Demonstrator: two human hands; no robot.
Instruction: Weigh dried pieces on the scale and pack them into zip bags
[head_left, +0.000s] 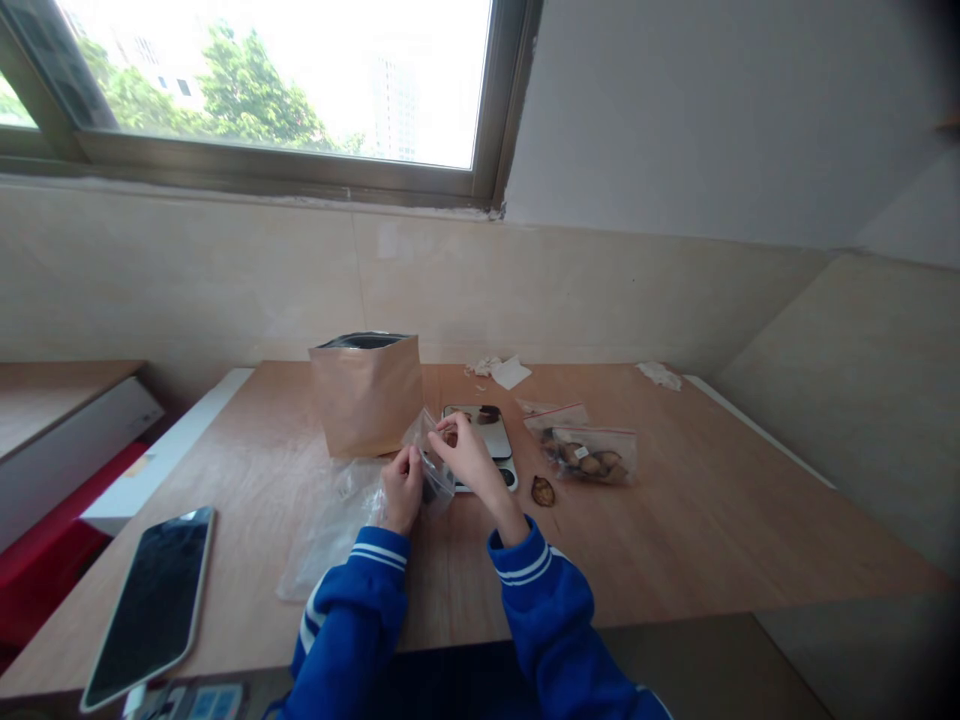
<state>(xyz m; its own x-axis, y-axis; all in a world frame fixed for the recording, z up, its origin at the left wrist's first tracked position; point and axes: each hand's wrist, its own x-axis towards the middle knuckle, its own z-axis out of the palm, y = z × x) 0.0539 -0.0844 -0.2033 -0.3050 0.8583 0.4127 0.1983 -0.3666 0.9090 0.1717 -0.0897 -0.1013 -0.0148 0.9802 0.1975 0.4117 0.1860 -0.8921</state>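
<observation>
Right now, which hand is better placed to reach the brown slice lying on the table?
Probably the right hand: it is nearer the slice, while the left hand grips the small clear bag.

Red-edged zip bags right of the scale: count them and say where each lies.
2: the front zip bag, holding dried slices, lies right of the kitchen scale; the rear zip bag lies partly behind it. More may be hidden beneath.

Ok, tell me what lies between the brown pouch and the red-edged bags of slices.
In the head view, a scale lies there, partly hidden by the right hand and a clear bag.
</observation>
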